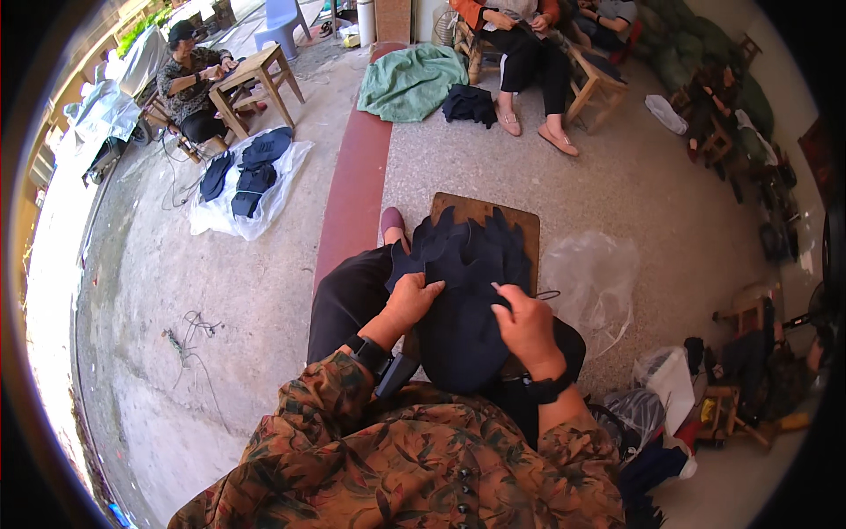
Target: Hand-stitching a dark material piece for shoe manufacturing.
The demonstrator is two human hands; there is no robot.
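Dark fabric (463, 328) bars the gap between hands (411, 301), open above

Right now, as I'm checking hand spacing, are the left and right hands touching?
Apart: the head view shows dark cloth between left hand and right hand.

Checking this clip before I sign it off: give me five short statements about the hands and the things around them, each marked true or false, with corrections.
1. The left hand and right hand are both at the dark fabric. True.
2. The right wrist is bare. False: a black band circles it.
3. The dark fabric partly covers a wooden board. True.
4. Clear plastic lies on the floor to the right of the wooden board. True.
5. All the cloth on the floor is white. False: a green cloth lies there.
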